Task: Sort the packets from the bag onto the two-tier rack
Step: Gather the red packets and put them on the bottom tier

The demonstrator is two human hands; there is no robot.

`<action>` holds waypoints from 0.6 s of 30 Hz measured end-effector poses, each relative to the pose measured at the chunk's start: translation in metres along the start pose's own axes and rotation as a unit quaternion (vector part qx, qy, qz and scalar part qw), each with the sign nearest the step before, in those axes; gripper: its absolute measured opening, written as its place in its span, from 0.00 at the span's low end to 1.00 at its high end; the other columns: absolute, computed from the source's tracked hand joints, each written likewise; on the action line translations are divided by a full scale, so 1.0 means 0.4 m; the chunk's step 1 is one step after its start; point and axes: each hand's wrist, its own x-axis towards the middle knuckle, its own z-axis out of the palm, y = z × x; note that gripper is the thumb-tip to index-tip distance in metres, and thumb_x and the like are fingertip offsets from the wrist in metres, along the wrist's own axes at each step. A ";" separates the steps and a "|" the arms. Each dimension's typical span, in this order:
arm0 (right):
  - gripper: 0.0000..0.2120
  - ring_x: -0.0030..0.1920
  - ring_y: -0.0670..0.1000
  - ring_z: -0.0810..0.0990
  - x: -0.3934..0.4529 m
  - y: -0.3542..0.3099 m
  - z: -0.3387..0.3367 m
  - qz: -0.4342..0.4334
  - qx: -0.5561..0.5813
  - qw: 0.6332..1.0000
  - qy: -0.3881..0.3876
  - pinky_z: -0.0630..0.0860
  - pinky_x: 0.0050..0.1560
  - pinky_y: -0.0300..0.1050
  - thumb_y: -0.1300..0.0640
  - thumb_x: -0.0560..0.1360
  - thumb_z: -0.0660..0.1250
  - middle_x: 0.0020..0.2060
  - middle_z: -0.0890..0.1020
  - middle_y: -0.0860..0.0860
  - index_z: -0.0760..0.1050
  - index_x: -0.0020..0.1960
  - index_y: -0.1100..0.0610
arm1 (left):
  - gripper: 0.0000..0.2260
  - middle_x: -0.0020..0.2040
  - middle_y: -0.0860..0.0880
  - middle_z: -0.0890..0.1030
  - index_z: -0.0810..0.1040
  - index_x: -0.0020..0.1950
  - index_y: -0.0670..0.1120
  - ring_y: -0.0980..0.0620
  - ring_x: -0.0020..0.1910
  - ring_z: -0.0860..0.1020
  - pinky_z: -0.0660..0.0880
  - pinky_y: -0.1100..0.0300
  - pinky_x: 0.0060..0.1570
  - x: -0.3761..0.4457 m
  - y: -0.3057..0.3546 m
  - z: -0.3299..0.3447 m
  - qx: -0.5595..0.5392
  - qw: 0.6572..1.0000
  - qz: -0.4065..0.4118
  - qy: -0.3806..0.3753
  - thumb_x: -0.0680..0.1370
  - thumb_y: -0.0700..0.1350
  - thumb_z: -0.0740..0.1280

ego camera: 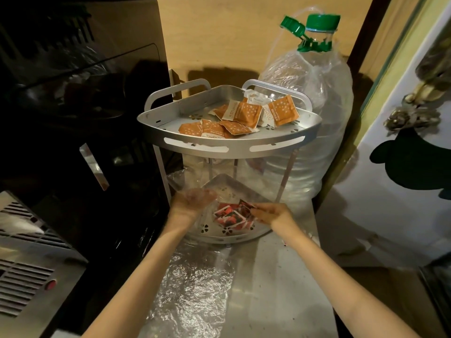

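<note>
A silver two-tier corner rack [229, 146] stands on the counter. Its top tier holds several orange packets [240, 118]. On its lower tier [227, 236] lie several red packets [230, 217]. My left hand [192, 200] holds a clear plastic bag [195, 181] up in front of the lower tier; the bag looks see-through and its contents are hard to tell. My right hand [271, 213] reaches into the lower tier and pinches a red packet [246, 206] at the pile's right side.
A large clear water jug [314, 98] with a green cap stands right behind the rack. A black appliance [80, 118] fills the left side. Crinkled foil [195, 293] covers the counter in front. A white fridge door [402, 167] is at the right.
</note>
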 end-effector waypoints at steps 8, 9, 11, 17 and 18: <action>0.12 0.48 0.52 0.81 0.008 -0.043 -0.032 -0.018 0.020 0.999 0.042 0.78 0.48 0.40 0.59 0.76 0.64 0.50 0.83 0.57 0.77 0.57 0.59 | 0.30 0.64 0.55 0.72 0.69 0.68 0.51 0.55 0.64 0.71 0.67 0.64 0.59 -0.026 -0.122 -0.029 0.215 0.973 0.084 0.012 0.68 0.47 0.74; 0.11 0.50 0.51 0.81 0.005 -0.051 -0.035 -0.026 0.004 0.999 0.027 0.77 0.52 0.43 0.57 0.76 0.63 0.49 0.83 0.55 0.78 0.56 0.55 | 0.25 0.62 0.53 0.75 0.71 0.67 0.49 0.54 0.62 0.73 0.69 0.64 0.56 -0.024 -0.123 -0.028 0.194 0.977 0.076 0.038 0.71 0.48 0.71; 0.09 0.51 0.51 0.81 0.002 -0.068 -0.040 -0.038 0.021 0.999 0.025 0.76 0.56 0.47 0.57 0.77 0.61 0.48 0.83 0.52 0.77 0.54 0.50 | 0.18 0.57 0.52 0.78 0.75 0.64 0.48 0.57 0.58 0.75 0.71 0.64 0.54 -0.022 -0.108 -0.023 0.134 0.987 0.073 0.047 0.74 0.48 0.67; 0.10 0.49 0.43 0.81 -0.007 -0.110 -0.053 -0.081 0.020 0.996 0.019 0.78 0.50 0.38 0.58 0.76 0.62 0.49 0.83 0.47 0.78 0.55 0.50 | 0.09 0.51 0.44 0.83 0.81 0.52 0.41 0.55 0.51 0.81 0.75 0.67 0.51 -0.007 -0.085 -0.035 0.059 0.992 0.100 0.057 0.73 0.36 0.68; 0.10 0.47 0.41 0.81 -0.009 -0.116 -0.057 -0.085 0.028 0.996 0.025 0.78 0.46 0.35 0.59 0.76 0.62 0.48 0.82 0.45 0.78 0.54 0.50 | 0.09 0.49 0.50 0.84 0.82 0.50 0.45 0.60 0.49 0.81 0.75 0.69 0.51 -0.010 -0.084 -0.039 0.046 0.992 0.107 0.051 0.73 0.36 0.68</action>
